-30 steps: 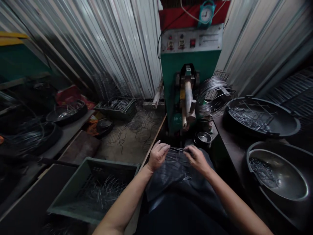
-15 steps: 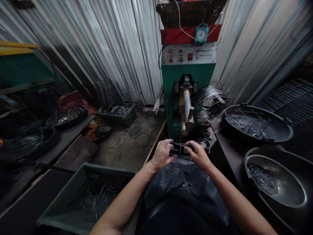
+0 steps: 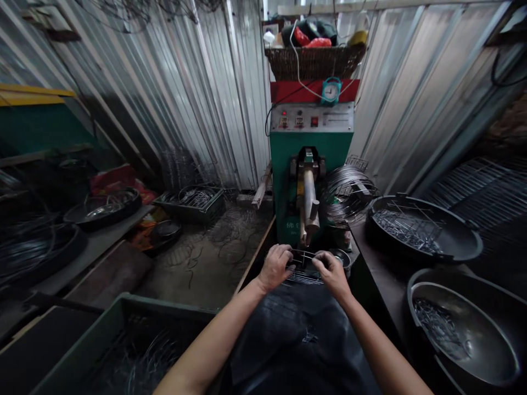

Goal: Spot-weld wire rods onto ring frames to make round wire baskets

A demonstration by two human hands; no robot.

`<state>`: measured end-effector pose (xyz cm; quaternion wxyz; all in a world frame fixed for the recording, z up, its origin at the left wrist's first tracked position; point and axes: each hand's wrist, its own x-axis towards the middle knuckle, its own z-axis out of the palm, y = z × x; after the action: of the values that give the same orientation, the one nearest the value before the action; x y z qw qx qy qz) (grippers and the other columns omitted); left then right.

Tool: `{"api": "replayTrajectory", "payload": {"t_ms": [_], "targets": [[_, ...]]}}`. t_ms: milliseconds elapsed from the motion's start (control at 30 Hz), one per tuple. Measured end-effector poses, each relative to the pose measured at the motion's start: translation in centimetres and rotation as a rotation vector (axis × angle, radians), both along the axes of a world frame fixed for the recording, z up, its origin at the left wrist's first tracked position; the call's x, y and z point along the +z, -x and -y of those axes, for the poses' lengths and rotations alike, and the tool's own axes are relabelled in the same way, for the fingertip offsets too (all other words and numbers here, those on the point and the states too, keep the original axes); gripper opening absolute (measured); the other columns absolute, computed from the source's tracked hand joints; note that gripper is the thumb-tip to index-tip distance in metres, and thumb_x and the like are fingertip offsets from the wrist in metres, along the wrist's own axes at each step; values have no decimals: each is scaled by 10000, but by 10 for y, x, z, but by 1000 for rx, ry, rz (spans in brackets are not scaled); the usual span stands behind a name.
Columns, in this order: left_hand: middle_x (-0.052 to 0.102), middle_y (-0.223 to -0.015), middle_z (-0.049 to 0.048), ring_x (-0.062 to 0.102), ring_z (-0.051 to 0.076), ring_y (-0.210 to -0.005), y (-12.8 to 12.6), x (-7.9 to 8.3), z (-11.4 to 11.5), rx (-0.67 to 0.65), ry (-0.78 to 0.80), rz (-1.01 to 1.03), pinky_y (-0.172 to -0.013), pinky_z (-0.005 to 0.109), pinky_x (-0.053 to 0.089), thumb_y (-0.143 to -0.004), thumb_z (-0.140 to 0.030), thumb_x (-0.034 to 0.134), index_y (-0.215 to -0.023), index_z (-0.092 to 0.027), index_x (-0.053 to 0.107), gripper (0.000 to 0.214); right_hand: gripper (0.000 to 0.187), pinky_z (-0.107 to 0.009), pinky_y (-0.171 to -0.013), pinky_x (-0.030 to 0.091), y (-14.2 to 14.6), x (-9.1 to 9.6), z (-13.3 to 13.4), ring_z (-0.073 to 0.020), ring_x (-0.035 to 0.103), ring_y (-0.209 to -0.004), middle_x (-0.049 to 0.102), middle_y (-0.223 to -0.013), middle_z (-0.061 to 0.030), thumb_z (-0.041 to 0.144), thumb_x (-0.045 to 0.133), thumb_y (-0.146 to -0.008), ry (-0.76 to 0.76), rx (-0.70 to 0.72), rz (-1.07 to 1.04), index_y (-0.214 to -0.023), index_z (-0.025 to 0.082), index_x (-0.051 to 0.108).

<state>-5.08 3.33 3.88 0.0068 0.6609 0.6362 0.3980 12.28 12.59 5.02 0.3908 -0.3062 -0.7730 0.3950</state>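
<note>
Between my hands is a small frame of thin metal wires [image 3: 303, 253], with a short crosspiece in its middle. My left hand [image 3: 276, 266] pinches its left end. The fingers of my right hand [image 3: 330, 267] close on its right end. Just below, several straight wire rods [image 3: 304, 278] lie side by side at the top of the dark apron [image 3: 296, 312] on my lap. Straight ahead, the rod-like electrodes [image 3: 309, 203] of a green spot welding machine [image 3: 282, 148] stand above and beyond the wire frame, apart from it.
A coil of wire [image 3: 348, 195] hangs right of the machine. On the right stand a black pan [image 3: 461, 244] and a metal bowl [image 3: 489, 351], both with wire pieces. A green crate [image 3: 82, 343] with bent wires is at lower left. A small metal bowl [image 3: 343, 258] sits beyond my right hand.
The view has tilted upward, so the machine and shelf sit lower in the picture. Both hands still hold the wire frame, which appears slightly lower and tilted a little differently.
</note>
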Motion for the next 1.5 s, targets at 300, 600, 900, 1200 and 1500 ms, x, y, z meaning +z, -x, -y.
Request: {"api": "replayTrajectory", "payload": {"t_ms": [300,600,900,1200,1500], "targets": [[610,-1063,86,520,250,-1086,1,-16,-29,-7,31,193,-1052,486,238,-658,-172,644,-731,-228,548,133,254,-319,-721,437,-1,-13,-22,-192,556,-747,603,-784,-49,424,575,-756,87,-37,-5,-654,196,530],[627,-1045,85,537,239,-1078,2,-23,-35,4,-27,208,-1060,497,230,-663,-154,629,-704,-228,549,116,269,-309,-701,440,1,-11,-26,-187,552,-738,592,-765,-46,432,584,-752,117,-28,-6,-640,194,526],[620,-1052,78,522,233,-1095,5,-29,-39,-4,-47,320,-1082,497,169,-664,-145,626,-660,-221,541,114,256,-319,-729,434,4,-12,-33,-197,557,-765,602,-781,-51,426,588,-749,119,-7,4,-650,196,535],[609,-1068,81,503,238,-1115,5,-30,-45,-10,-3,401,-1088,506,139,-644,-132,642,-624,-213,517,150,248,-306,-702,418,5,-9,-40,-191,547,-736,592,-755,-39,425,589,-722,159,1,32,-646,195,536],[598,-1058,88,527,223,-1074,11,-31,-50,-4,-24,140,-1057,497,237,-656,-127,633,-665,-205,484,169,274,-290,-676,408,8,-10,-47,-177,527,-710,586,-735,-31,453,600,-700,205,2,47,-658,187,547]]}}
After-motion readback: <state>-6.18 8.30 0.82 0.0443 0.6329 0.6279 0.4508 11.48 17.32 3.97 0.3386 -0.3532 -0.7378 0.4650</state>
